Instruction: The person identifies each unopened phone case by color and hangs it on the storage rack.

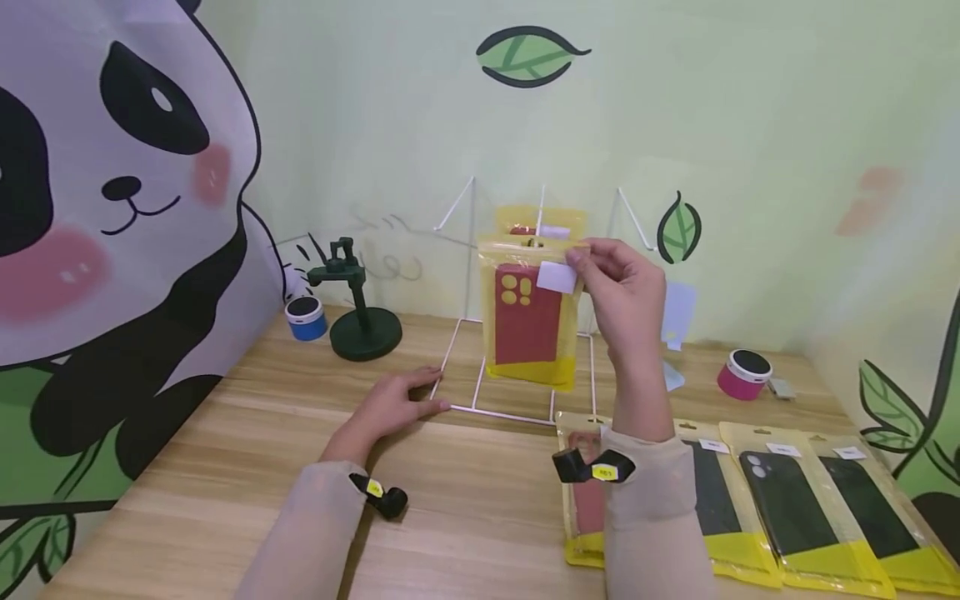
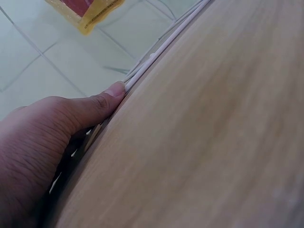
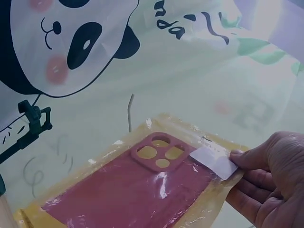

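Observation:
My right hand (image 1: 628, 287) pinches the upper right corner of a clear yellow-edged bag holding a red phone case (image 1: 527, 321). A white label (image 3: 214, 162) lies under the thumb. This packaged case is upright in front of the middle prong of a white wire display rack (image 1: 513, 414). Another packaged red case (image 1: 543, 218) hangs behind it, mostly hidden. Whether the front bag's hole is on the prong, I cannot tell. My left hand (image 1: 386, 408) rests at the rack's front left base corner, its thumb (image 2: 107, 97) touching the front wire.
Several packaged phone cases (image 1: 791, 504) lie in a row at the front right, partly behind the right forearm. A dark green stand (image 1: 365, 329) and a blue round speaker (image 1: 306, 321) stand at left; a pink speaker (image 1: 742, 377) at right. The wall is behind the rack.

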{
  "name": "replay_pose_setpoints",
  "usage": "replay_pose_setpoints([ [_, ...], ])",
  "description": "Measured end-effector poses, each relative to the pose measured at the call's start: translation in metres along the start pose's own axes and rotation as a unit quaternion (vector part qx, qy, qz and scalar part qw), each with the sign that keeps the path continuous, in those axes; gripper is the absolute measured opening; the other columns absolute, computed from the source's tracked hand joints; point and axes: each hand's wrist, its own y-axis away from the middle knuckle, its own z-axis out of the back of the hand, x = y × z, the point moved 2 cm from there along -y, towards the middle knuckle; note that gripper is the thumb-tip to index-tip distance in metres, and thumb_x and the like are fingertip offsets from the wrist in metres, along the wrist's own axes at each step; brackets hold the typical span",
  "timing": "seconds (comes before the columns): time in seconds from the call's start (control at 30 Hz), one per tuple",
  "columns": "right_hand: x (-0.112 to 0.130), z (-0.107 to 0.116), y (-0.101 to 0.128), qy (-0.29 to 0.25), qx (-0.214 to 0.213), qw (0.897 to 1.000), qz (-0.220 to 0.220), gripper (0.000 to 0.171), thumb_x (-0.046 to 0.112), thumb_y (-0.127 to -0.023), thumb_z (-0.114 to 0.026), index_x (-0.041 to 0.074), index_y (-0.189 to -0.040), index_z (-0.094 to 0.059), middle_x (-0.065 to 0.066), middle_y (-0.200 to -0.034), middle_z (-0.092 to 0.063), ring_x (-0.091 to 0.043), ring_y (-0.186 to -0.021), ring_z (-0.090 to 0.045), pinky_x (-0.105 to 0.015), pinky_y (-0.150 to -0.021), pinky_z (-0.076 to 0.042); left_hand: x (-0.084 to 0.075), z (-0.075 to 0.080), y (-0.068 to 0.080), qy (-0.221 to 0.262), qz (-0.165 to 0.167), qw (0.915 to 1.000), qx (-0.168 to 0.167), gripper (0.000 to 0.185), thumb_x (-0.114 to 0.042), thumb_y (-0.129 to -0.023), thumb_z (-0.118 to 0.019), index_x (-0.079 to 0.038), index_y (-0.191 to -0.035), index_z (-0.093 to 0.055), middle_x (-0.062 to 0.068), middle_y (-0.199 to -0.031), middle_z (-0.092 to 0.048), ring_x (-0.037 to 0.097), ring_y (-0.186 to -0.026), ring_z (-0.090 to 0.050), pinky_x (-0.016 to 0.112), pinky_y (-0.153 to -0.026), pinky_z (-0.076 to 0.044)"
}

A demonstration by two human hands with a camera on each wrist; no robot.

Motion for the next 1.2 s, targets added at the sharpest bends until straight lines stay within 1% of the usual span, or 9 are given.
replay_pose_setpoints([
  [0.23,-0.014,-0.002,-0.006,0.033,-0.02,0.999,-0.011,0.022,0.023,-0.089,-0.08,0.005,-0.102,-0.078,-0.003,-0.084,-0.075,-0.016,-0.071,-0.063,-0.023,-0.064,-0.051,-0.001,0.004,0.001,-0.006,0.0,1.0,0.004,0.068,-0.053,-0.087,-0.074,-0.02,-0.145,-0.057,0.001,-0.152,-0.048,0.025,-0.143,-0.041,0.05,-0.118,-0.03],
  [0.47,-0.026,-0.006,-0.015,0.053,-0.027,0.998,-0.008,0.019,0.018,-0.095,-0.072,0.003,-0.106,-0.077,-0.009,-0.095,-0.076,-0.015,-0.077,-0.066,-0.02,-0.066,-0.05,-0.001,0.002,0.0,-0.011,0.0,0.9999,-0.004,0.067,-0.054,-0.087,-0.074,-0.022,-0.144,-0.058,-0.001,-0.151,-0.049,0.024,-0.143,-0.041,0.049,-0.118,-0.03],
  [0.57,-0.03,-0.007,-0.019,0.062,-0.042,0.997,0.003,0.018,0.016,-0.096,-0.071,0.003,-0.107,-0.077,-0.011,-0.097,-0.077,-0.015,-0.078,-0.068,-0.019,-0.068,-0.052,-0.002,0.001,-0.002,-0.011,-0.001,0.9999,-0.004,0.067,-0.055,-0.087,-0.073,-0.023,-0.144,-0.058,-0.002,-0.152,-0.049,0.023,-0.143,-0.041,0.048,-0.118,-0.03],
  [0.73,-0.039,-0.01,-0.024,0.038,-0.077,0.996,0.024,0.017,0.014,-0.093,-0.074,0.003,-0.106,-0.079,-0.011,-0.099,-0.077,-0.012,-0.08,-0.071,-0.019,-0.073,-0.056,-0.003,0.001,-0.003,-0.008,-0.003,1.0,-0.002,0.066,-0.053,-0.087,-0.074,-0.023,-0.144,-0.058,-0.001,-0.152,-0.049,0.023,-0.143,-0.041,0.049,-0.118,-0.029],
  [0.97,-0.046,-0.013,-0.023,0.028,-0.127,0.99,0.052,0.014,0.018,-0.091,-0.077,0.013,-0.103,-0.082,-0.006,-0.099,-0.077,-0.007,-0.083,-0.071,-0.017,-0.072,-0.055,-0.002,0.001,-0.003,-0.011,-0.003,0.9999,0.003,0.066,-0.053,-0.088,-0.073,-0.022,-0.144,-0.057,-0.002,-0.153,-0.048,0.022,-0.143,-0.04,0.048,-0.118,-0.029],
  [1.2,-0.05,-0.014,-0.022,0.018,-0.13,0.99,0.044,0.014,0.018,-0.091,-0.078,0.013,-0.103,-0.082,-0.008,-0.098,-0.077,-0.006,-0.081,-0.071,-0.017,-0.072,-0.056,-0.001,0.001,0.0,-0.01,0.002,0.9999,0.004,0.066,-0.052,-0.088,-0.074,-0.022,-0.144,-0.057,-0.002,-0.153,-0.048,0.022,-0.144,-0.04,0.047,-0.119,-0.029],
])
